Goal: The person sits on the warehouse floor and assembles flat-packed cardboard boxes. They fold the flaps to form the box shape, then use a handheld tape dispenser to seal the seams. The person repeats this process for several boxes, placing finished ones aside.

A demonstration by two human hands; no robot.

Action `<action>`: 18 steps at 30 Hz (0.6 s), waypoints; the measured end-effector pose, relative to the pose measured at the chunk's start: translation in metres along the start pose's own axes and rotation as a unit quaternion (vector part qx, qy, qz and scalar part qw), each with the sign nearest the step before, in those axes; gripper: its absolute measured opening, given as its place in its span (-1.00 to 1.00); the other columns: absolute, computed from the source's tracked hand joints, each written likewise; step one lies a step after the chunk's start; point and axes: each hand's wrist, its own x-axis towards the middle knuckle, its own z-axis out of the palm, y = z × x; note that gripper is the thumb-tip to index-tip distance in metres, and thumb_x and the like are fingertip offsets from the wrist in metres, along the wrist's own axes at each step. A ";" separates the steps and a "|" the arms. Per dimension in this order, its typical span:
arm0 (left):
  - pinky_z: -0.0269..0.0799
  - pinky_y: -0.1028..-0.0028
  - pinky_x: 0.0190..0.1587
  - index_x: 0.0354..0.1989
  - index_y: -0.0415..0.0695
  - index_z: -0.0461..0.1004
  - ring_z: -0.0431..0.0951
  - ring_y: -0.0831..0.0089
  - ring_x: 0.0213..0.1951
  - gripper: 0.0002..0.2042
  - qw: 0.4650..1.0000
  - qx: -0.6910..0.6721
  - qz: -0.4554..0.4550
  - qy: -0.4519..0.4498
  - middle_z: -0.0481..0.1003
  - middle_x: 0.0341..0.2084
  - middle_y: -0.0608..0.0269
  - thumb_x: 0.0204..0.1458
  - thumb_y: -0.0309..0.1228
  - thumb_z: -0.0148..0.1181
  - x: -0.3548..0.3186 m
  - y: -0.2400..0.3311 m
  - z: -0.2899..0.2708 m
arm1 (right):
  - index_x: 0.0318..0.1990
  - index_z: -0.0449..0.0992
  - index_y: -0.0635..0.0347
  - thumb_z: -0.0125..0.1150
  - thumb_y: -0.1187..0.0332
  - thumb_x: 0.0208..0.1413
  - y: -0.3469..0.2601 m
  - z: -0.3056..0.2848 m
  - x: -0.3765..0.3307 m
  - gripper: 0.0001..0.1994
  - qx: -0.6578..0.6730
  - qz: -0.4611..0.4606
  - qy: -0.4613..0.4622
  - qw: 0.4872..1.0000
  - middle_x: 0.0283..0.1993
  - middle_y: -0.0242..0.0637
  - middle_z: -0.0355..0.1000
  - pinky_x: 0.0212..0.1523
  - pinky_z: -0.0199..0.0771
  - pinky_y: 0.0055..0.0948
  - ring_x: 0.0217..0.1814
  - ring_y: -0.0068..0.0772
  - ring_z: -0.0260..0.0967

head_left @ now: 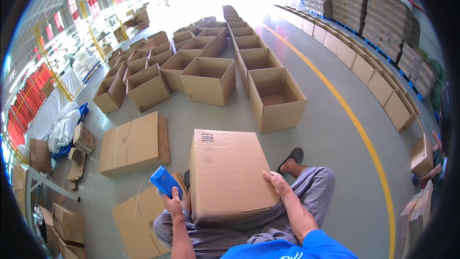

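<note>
A closed cardboard box (pixel 230 175) rests between my bent legs against my lap. Dark printed marks show near its far left corner, and shiny clear film or tape runs along its near lower edge. My right hand (pixel 276 183) grips the box's right edge, thumb on the top face and fingers curled over the side. To the left of the box, my left hand (pixel 173 202) is closed round a blue boxy hand tool (pixel 164 179), whose exact kind I cannot make out. It points up and away, apart from the box.
Open cardboard boxes (pixel 208 79) stand in rows ahead. Flat carton stacks (pixel 129 144) lie at left, with more flat cardboard (pixel 136 220) beside my left leg. A yellow floor line (pixel 335 96) curves past on the right. A person's hand and a box (pixel 421 156) show at far right.
</note>
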 end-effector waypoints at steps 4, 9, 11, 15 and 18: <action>0.45 0.43 -0.10 -0.09 -0.29 0.51 0.50 0.48 -0.24 -0.67 0.997 -0.071 -0.015 0.007 0.55 -0.25 0.23 0.17 -0.23 0.21 -0.002 0.031 0.018 | -0.05 0.47 0.30 0.26 0.22 0.19 -0.026 0.036 0.004 -0.67 -0.065 -0.141 0.016 0.988 -0.13 -0.28 0.53 -0.18 0.54 -0.41 -0.19 -0.50 0.49; 0.45 0.45 -0.13 -0.13 -0.31 0.52 0.49 0.51 -0.26 -0.68 0.989 -0.146 0.008 0.006 0.55 -0.26 0.23 0.19 -0.24 0.19 0.010 0.031 0.031 | -0.11 0.46 0.30 0.25 0.24 0.16 -0.056 0.097 -0.005 -0.70 -0.430 -0.281 0.006 0.858 -0.21 -0.17 0.52 -0.20 0.48 -0.38 -0.22 -0.34 0.48; 0.45 0.45 -0.15 -0.14 -0.31 0.52 0.48 0.50 -0.27 -0.67 0.989 -0.150 0.001 0.007 0.54 -0.27 0.25 0.21 -0.22 0.16 0.001 0.048 0.048 | -0.15 0.45 0.30 0.27 0.21 0.14 -0.071 0.071 0.000 -0.68 -0.624 -0.338 0.006 0.705 -0.23 -0.06 0.50 -0.19 0.46 -0.35 -0.22 -0.19 0.48; 0.43 0.45 -0.16 -0.14 -0.31 0.51 0.47 0.49 -0.28 -0.63 0.987 -0.151 -0.021 0.047 0.54 -0.28 0.24 0.21 -0.16 0.16 -0.004 0.059 0.044 | -0.11 0.55 0.04 0.11 0.07 0.17 -0.132 0.004 -0.009 -0.70 -0.794 -0.372 -0.015 0.481 -0.14 -0.29 0.55 -0.02 0.50 -0.28 -0.05 -0.22 0.51; 0.42 0.41 -0.12 -0.13 -0.32 0.50 0.47 0.46 -0.25 -0.61 0.984 -0.156 -0.027 0.077 0.53 -0.25 0.21 0.20 -0.14 0.16 -0.004 0.057 0.045 | -0.21 0.60 0.01 0.18 0.34 -0.02 -0.201 -0.061 -0.028 -0.80 -0.791 -0.431 0.134 0.414 -0.22 -0.27 0.56 -0.14 0.49 -0.18 -0.25 -0.12 0.51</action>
